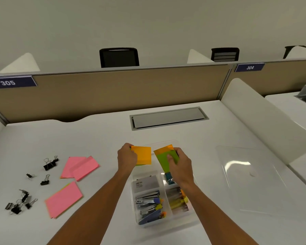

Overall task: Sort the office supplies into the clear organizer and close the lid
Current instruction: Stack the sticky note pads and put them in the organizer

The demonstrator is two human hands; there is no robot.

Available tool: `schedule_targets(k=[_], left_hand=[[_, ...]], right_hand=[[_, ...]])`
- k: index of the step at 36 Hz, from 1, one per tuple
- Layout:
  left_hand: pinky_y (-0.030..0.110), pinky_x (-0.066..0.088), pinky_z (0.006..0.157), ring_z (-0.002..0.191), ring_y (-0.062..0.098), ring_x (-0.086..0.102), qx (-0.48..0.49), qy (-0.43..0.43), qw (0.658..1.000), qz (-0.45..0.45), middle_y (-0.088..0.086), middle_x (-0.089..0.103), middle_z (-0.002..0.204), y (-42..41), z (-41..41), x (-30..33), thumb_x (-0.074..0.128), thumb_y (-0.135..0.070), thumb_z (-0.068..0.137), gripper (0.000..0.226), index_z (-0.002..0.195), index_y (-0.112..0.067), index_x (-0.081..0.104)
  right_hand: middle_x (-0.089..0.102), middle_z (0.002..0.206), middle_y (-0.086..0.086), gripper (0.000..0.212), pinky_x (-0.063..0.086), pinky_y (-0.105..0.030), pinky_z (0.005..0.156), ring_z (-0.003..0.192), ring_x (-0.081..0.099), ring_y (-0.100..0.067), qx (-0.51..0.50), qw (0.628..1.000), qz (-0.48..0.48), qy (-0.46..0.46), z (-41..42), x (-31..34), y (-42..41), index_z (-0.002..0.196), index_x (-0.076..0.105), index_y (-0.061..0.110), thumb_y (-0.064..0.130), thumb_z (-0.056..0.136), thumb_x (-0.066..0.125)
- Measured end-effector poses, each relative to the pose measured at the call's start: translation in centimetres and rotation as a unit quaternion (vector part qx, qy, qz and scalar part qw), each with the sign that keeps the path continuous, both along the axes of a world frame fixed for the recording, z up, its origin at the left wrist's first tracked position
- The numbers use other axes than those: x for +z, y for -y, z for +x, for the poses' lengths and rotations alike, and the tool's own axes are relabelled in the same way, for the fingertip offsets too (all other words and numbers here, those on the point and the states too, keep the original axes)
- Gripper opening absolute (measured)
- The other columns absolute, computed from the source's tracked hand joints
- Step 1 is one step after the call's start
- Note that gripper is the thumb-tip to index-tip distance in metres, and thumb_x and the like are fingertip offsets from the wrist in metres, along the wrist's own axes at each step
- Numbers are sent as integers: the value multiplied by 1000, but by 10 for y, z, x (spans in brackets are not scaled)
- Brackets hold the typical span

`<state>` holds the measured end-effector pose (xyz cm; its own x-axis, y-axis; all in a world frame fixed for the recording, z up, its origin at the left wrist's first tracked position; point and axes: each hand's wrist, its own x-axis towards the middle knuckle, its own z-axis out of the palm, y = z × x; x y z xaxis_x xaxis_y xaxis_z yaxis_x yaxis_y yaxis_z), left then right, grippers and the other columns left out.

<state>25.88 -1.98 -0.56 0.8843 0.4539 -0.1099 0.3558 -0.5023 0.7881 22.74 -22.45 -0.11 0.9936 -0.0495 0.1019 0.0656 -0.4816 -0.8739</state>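
The clear organizer (pixel 168 224) sits on the white desk in front of me, with staplers (pixel 149 206) in its near-left compartment and small tubes (pixel 179 202) in the near-right one. Over its far end, my left hand (pixel 126 157) holds an orange sticky-note pad (pixel 142 155). My right hand (pixel 179 167) grips a green and orange pad (pixel 164 157), tilted on edge. The clear lid (pixel 251 179) lies flat to the right of the organizer. Pink note pads (pixel 79 167) and a second pink stack (pixel 64 198) lie to the left, with black binder clips (pixel 49 164) beyond them.
More binder clips (pixel 19 204) are scattered near the desk's left front. A grey cable hatch (pixel 168 117) is set into the desk behind the organizer. A tan partition (pixel 113 92) bounds the back and a white divider (pixel 265 117) the right side.
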Motion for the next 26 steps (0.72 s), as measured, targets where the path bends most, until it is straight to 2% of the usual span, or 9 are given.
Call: schedule_targets(k=[9, 11, 13, 16, 20, 23, 26], left_hand=[[26, 44, 64, 82, 18, 53, -44, -44, 997, 42, 7, 60, 102, 8, 5, -20, 53, -2, 92, 28, 119, -10, 58], [26, 43, 71, 88, 20, 55, -61, -41, 995, 63, 6, 58, 103, 9, 2, -24, 54, -3, 92, 33, 123, -10, 56], [24, 38, 78, 102, 22, 54, -84, -25, 992, 89, 9, 57, 115, 10, -1, -28, 55, -2, 91, 38, 128, -10, 52], [22, 34, 84, 113, 23, 51, -103, 3, 989, 109, 10, 54, 126, 10, -6, -32, 57, 1, 89, 48, 135, -10, 48], [26, 40, 93, 117, 24, 51, -125, 17, 983, 137, 12, 53, 129, 6, -9, -35, 57, 6, 87, 51, 135, -9, 48], [29, 41, 99, 120, 24, 51, -113, 29, 986, 119, 10, 52, 132, 4, -12, -34, 57, 7, 88, 49, 133, -10, 51], [22, 38, 97, 120, 19, 51, -66, 54, 994, 76, 4, 52, 133, 1, -15, -31, 57, 5, 89, 45, 130, -15, 54]], right_hand=[[62, 105, 7, 18, 57, -29, 79, 94, 61, -12, 3, 1000, -3, -11, 14, -3, 1, 116, 56, 26, 30, 99, 57], [60, 106, 7, 17, 55, -26, 78, 96, 60, -12, 9, 1000, -4, -13, 18, -4, 0, 115, 55, 27, 30, 99, 57], [60, 107, 7, 17, 53, -25, 78, 97, 60, -13, 15, 1000, -4, -17, 22, -3, -1, 116, 55, 27, 28, 99, 56], [60, 115, 4, 23, 55, -31, 86, 104, 59, -15, 25, 999, -10, -31, 31, -3, -4, 122, 55, 23, 27, 100, 56], [56, 128, -1, 30, 53, -38, 95, 114, 55, -19, 48, 997, -40, -43, 43, -2, -11, 131, 51, 18, 22, 101, 52], [54, 132, -3, 33, 47, -30, 96, 117, 53, -19, 76, 994, -72, -39, 51, -2, -18, 135, 49, 17, 16, 101, 51], [54, 135, -3, 36, 42, -24, 93, 119, 52, -19, 120, 987, -102, -37, 59, 0, -26, 136, 49, 19, 15, 100, 53]])
